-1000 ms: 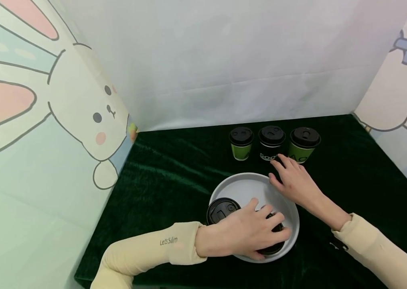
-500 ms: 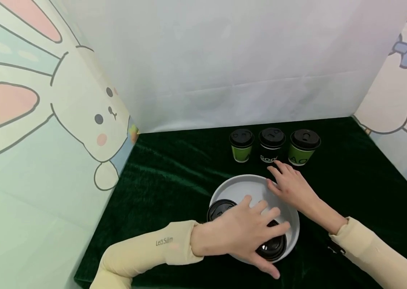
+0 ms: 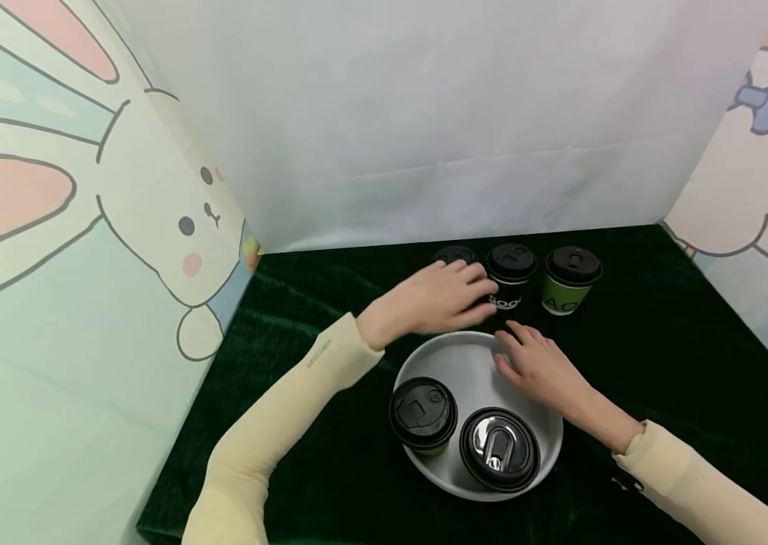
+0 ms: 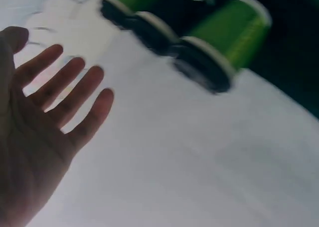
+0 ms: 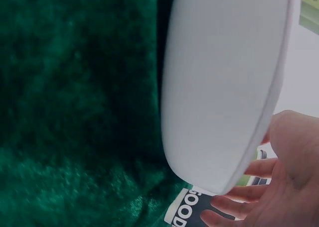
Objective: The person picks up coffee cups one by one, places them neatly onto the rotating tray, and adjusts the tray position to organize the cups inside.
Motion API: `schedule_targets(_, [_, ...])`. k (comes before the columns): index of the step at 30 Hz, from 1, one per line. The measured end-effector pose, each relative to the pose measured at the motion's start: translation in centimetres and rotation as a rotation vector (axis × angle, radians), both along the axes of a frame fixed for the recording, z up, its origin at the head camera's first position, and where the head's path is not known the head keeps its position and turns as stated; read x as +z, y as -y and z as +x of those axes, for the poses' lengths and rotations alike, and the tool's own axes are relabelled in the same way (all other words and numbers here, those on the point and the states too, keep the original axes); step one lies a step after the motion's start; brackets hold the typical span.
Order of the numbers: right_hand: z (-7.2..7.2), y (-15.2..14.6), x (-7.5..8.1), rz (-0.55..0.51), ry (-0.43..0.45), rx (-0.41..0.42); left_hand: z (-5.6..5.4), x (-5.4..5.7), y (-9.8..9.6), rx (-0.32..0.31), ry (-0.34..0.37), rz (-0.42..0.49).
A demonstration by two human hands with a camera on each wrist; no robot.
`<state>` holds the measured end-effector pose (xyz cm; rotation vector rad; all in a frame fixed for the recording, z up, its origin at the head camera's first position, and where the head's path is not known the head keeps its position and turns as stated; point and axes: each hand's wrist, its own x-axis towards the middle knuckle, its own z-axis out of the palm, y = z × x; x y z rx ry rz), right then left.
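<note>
My left hand (image 3: 441, 299) reaches over the back of the table with fingers spread and holding nothing. It partly hides the left one of three lidded paper coffee cups, whose black lid (image 3: 454, 253) shows above the fingers. To its right stand a black cup (image 3: 510, 276) and a green cup (image 3: 566, 295). Fingers loosely extended, my right hand (image 3: 540, 367) is at the far right rim of a round grey tray (image 3: 455, 363); the right wrist view shows it beside the tray wall (image 5: 224, 87). Two more black-lidded cups stand on the tray, one left (image 3: 424, 412), one front right (image 3: 501, 450).
A dark green velvet cloth (image 3: 302, 325) covers the table. A pale curtain (image 3: 424, 113) rises behind the back edge, with cartoon-printed panels, one showing a rabbit (image 3: 172, 204), at both sides.
My left hand has lifted off the front-right cup on the tray and moved up and away to the back row, uncovering both tray cups. The right hand has shifted slightly toward me.
</note>
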<state>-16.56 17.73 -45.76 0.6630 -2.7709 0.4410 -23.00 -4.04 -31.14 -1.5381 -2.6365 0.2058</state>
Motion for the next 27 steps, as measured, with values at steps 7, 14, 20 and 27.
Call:
schedule_targets(7, [0.4, 0.3, -1.1, 0.026, 0.028, -0.008, -6.9, -5.0, 1.1, 0.155, -0.018, 0.059])
schedule_targets(14, [0.9, 0.1, -1.4, 0.039, 0.013, -0.001, -9.6, -7.1, 1.4, 0.326, 0.129, 0.068])
schedule_targets(20, [1.6, -0.3, -1.8, 0.039, 0.056, -0.018, -10.3, -7.6, 0.6, 0.375, 0.235, 0.069])
schedule_targets(27, [3.0, -1.1, -2.0, 0.064, 0.039, -0.044, -10.5, -7.6, -0.4, 0.347, 0.269, 0.057])
